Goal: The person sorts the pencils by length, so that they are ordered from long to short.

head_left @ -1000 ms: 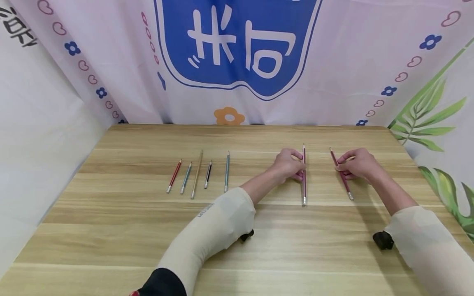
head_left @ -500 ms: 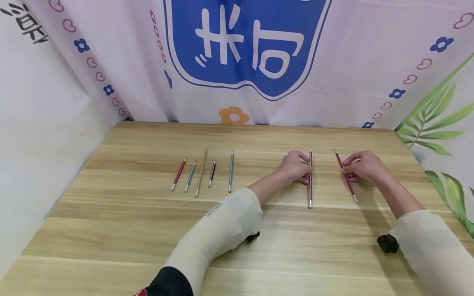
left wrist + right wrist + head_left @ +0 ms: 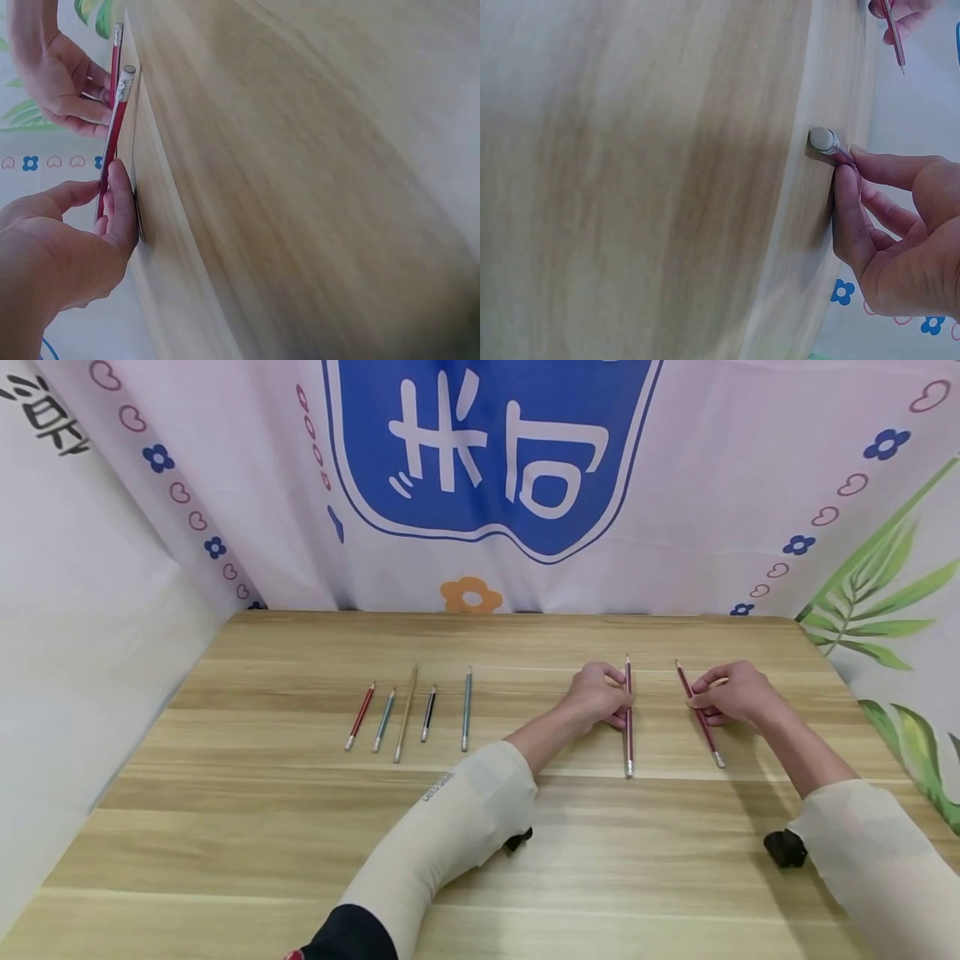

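My left hand [image 3: 596, 697] pinches a long dark red pencil [image 3: 628, 743] between thumb and fingers near its middle. That pencil points away from me, its silver-capped eraser end nearer. Seen from the left wrist, the same pencil [image 3: 114, 135] stands off the tabletop, with a dark shadow line beside it. To the right, my right hand [image 3: 735, 693] pinches another dark red pencil [image 3: 707, 737], slanted with its tip to the upper left. In the right wrist view its eraser end [image 3: 823, 139] faces the camera, close over the wood, and fingers cover its middle.
Left of my hands, a red pencil [image 3: 360, 717], a short blue one [image 3: 384, 721], a plain wood one [image 3: 406, 714], a short black one [image 3: 428, 714] and a longer teal one [image 3: 467, 710] lie spaced apart on the wooden table [image 3: 225, 827]. A printed curtain [image 3: 247, 443] hangs behind.
The head view has shifted slightly. Both hands keep their grip on the dark red pencils, which stay at nearly the same places and angles.
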`<state>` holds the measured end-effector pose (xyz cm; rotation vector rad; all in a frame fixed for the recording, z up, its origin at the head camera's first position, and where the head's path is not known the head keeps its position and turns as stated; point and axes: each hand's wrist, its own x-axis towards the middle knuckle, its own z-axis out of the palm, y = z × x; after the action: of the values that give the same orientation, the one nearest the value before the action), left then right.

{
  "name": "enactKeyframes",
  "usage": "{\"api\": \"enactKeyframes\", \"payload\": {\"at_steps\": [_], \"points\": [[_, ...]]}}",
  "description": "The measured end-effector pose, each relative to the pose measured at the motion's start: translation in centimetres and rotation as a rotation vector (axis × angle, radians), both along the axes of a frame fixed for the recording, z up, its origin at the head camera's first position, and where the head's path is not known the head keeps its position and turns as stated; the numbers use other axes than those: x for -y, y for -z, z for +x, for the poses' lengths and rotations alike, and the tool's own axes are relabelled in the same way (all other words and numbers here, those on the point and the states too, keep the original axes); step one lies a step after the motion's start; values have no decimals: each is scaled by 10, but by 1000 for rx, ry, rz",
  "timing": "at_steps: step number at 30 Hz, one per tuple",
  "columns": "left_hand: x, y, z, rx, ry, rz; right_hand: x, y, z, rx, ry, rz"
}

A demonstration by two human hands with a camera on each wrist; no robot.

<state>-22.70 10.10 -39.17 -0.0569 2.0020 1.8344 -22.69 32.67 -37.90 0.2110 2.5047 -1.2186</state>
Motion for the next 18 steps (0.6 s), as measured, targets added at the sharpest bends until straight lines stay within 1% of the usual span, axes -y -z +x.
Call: {"api": "enactKeyframes", "payload": {"at_steps": [7, 8, 11, 15, 18], "points": [[-5, -3, 0, -4, 11, -16, 0, 0, 0, 2, 6, 6], [-7, -1, -1, -7, 11, -24, 1, 0, 0, 1, 6, 5], [-10, -2, -2, -3, 3, -28, 2, -1, 0, -7, 1, 5], [-13, -5, 0, -3, -6, -7, 2, -1, 0, -12, -7, 19], [-18, -5, 0, 6, -19, 9, 1, -1, 0, -12, -5, 20]]}}
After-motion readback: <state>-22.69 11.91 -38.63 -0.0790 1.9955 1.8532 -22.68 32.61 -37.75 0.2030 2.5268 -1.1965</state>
